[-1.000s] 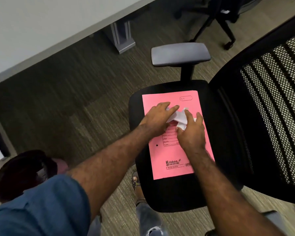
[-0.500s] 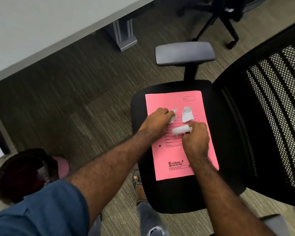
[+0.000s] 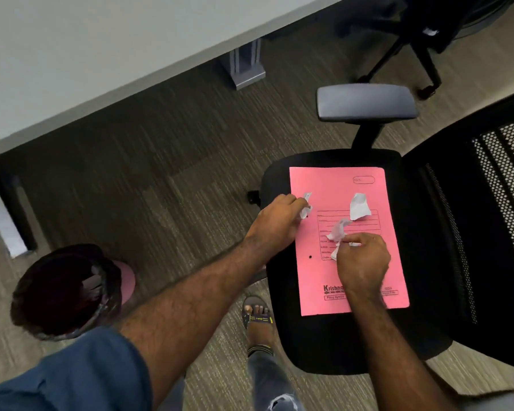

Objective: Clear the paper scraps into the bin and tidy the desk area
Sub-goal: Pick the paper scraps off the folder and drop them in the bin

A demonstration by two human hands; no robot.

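Left hand (image 3: pixel 281 222): pinching a scrap (image 3: pixel 306 204), centre frame.
Right hand (image 3: pixel 364 262): gripping crumpled scraps (image 3: pixel 339 231).
Handling: light, flimsy; pinch folds.
Bin (image 3: pixel 69 290): lower left.

A short blue sleeve (image 3: pixel 72 372) fills the lower left. Both forearms are bare. At bottom centre, faded ripped jeans (image 3: pixel 272 387) and a dark strapped sandal (image 3: pixel 257 318).
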